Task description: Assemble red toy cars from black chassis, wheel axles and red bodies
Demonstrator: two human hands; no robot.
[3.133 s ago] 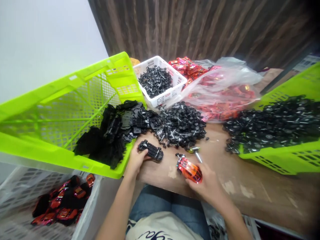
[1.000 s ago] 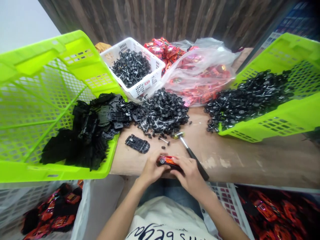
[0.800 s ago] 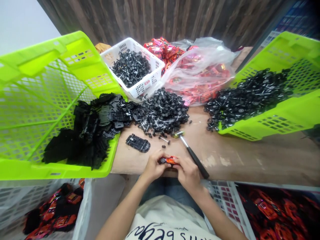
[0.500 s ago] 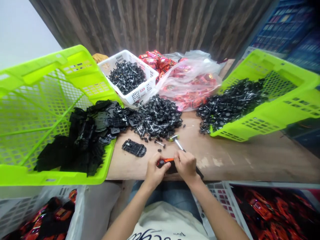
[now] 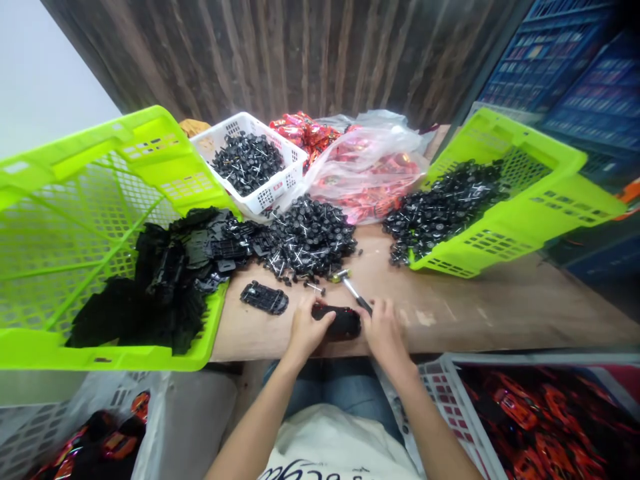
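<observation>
A toy car (image 5: 343, 323) lies on the wooden table in front of me, its black underside up. My left hand (image 5: 309, 327) is closed on the car's left end, with the thumb on the underside. At the car's right, my right hand (image 5: 386, 333) curls over the dark grip of a small hammer (image 5: 356, 292); that end of the handle is covered by the hand. The hammer's head points away from me, resting on the table. Up and left of my left hand sits a loose black car chassis (image 5: 264, 297). A wheel axle (image 5: 314, 287) lies near the hammer's head.
A green crate (image 5: 195, 359) with black chassis parts stands left. Beyond the hands is a pile of wheel axles (image 5: 310, 237). Further back are a white basket (image 5: 275, 193) and a plastic bag (image 5: 367, 177) of red car bodies. Another green crate (image 5: 500, 247) tilts at right.
The car has turned from showing its orange side to its black underside. My right hand has left the car and moved right onto the hammer's grip. My left hand still holds the car.
</observation>
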